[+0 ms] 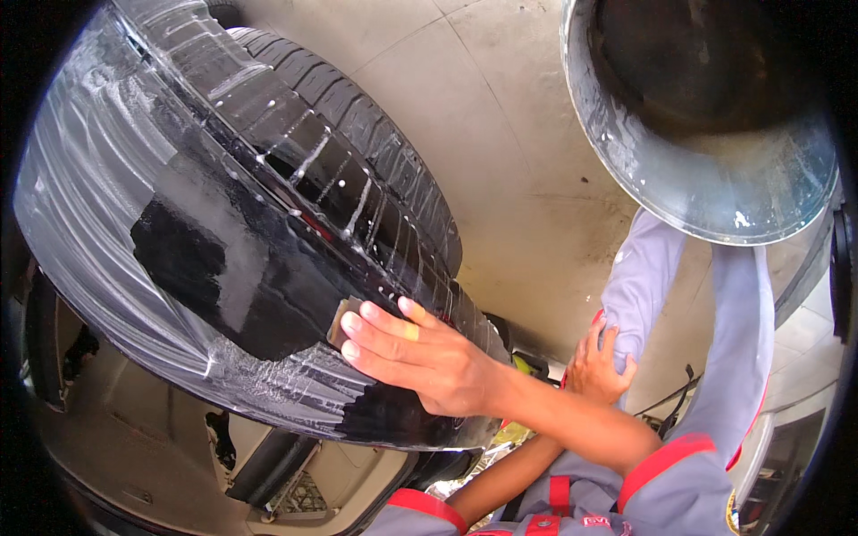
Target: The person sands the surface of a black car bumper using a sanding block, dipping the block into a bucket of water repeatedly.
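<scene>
The sponge (344,319) is pressed flat on the soapy car panel (125,179) by open right hand (420,357), w/ its fingers pointing left; left hand (597,362) is closed on grey cloth (636,286).

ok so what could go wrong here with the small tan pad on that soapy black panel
The small tan pad sits only under the flat fingertips of the right hand; on the soapy black panel it could slip out. The left hand grips grey fabric, so nothing firm would likely steady a slip.

A sponge (344,320) lies on the tyre (268,179); a metal tub (679,179) sits right of the tyre, perhaps behind it.
</scene>
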The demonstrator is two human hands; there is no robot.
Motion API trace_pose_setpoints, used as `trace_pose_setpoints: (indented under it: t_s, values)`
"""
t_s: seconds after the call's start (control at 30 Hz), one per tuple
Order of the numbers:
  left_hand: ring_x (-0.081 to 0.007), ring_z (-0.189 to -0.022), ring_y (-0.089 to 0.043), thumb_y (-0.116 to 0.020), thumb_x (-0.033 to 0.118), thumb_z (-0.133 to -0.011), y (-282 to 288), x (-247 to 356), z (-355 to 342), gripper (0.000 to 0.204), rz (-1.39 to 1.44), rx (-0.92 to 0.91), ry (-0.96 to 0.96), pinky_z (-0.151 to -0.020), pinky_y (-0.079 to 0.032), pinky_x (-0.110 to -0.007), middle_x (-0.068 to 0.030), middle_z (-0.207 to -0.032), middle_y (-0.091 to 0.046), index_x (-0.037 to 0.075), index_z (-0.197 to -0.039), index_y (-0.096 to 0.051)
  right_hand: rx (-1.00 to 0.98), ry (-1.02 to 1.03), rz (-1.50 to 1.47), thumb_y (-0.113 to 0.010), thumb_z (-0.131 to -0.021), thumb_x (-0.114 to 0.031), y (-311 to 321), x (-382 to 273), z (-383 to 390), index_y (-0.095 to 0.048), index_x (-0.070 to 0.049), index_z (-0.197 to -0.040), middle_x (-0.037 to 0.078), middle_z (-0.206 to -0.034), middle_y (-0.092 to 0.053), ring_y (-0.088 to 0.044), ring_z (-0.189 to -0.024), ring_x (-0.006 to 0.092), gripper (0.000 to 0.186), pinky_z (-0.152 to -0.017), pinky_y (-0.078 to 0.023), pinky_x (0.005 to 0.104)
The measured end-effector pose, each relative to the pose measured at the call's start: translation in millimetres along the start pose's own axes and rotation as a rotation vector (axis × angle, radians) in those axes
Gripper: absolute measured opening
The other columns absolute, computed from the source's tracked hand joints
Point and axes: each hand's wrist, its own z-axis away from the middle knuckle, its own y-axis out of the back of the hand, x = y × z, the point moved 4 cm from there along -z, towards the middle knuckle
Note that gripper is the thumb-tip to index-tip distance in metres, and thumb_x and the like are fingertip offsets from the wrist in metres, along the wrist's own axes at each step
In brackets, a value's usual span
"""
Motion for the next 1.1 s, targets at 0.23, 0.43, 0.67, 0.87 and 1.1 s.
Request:
trace_pose_setpoints:
  t_s: [0.23,0.43,0.67,0.87,1.1]
  values:
    - [-0.0412,-0.114,-0.060,-0.072,0.031,-0.081,-5.9,-5.7,-0.1,0.053,0.015,-0.038,0.003,-0.096,-0.052,-0.050,-0.0183,-0.137,-0.055,0.006,-0.126,-0.062,0.099,-0.080,0.127,-0.051,-0.080,0.007,-5.7,3.0,38.0,-0.048,-0.007,-0.153,0.012,-0.162,-0.040,-0.036,-0.152,0.0258,0.074,-0.124,-0.021,0.0499]
    - [-0.0414,-0.114,-0.060,-0.071,0.031,-0.081,-17.1,-5.1,5.3,0.053,0.012,-0.042,0.003,-0.096,-0.052,-0.050,-0.0185,-0.137,-0.055,0.006,-0.127,-0.062,0.073,-0.024,-0.009,-0.050,-0.080,0.009,-3.0,3.4,20.4,-0.047,-0.006,-0.153,0.011,-0.162,-0.041,-0.034,-0.153,0.0254,0.075,-0.125,-0.019,0.0505]
    - [-0.0413,-0.117,-0.057,-0.070,0.033,-0.081,-15.4,5.5,4.7,0.058,0.048,-0.043,0.032,-0.096,-0.050,-0.051,-0.0186,-0.139,-0.053,0.006,-0.130,-0.059,0.098,-0.018,0.010,-0.049,-0.086,0.004,-6.9,4.9,3.2,-0.051,-0.005,-0.151,0.012,-0.161,-0.044,-0.037,-0.152,0.0261,0.065,-0.124,-0.021,0.0492]
    - [-0.0412,-0.117,-0.057,-0.070,0.033,-0.081,-7.4,-2.0,3.7,0.057,0.056,-0.059,0.054,-0.096,-0.050,-0.052,-0.0185,-0.139,-0.053,0.006,-0.130,-0.059,0.084,-0.058,0.004,-0.050,-0.087,0.002,-6.3,-0.6,10.9,-0.052,-0.005,-0.149,0.012,-0.159,-0.047,-0.040,-0.150,0.0258,0.062,-0.124,-0.024,0.0474]
    - [-0.0411,-0.117,-0.058,-0.069,0.031,-0.084,-9.4,-9.5,0.7,0.055,0.034,-0.080,0.024,-0.096,-0.052,-0.051,-0.0172,-0.143,-0.052,0.007,-0.132,-0.059,0.074,-0.090,0.022,-0.051,-0.086,0.005,0.5,5.2,-14.0,-0.055,-0.005,-0.147,0.012,-0.158,-0.047,-0.041,-0.149,0.0261,0.062,-0.122,-0.027,0.0480]
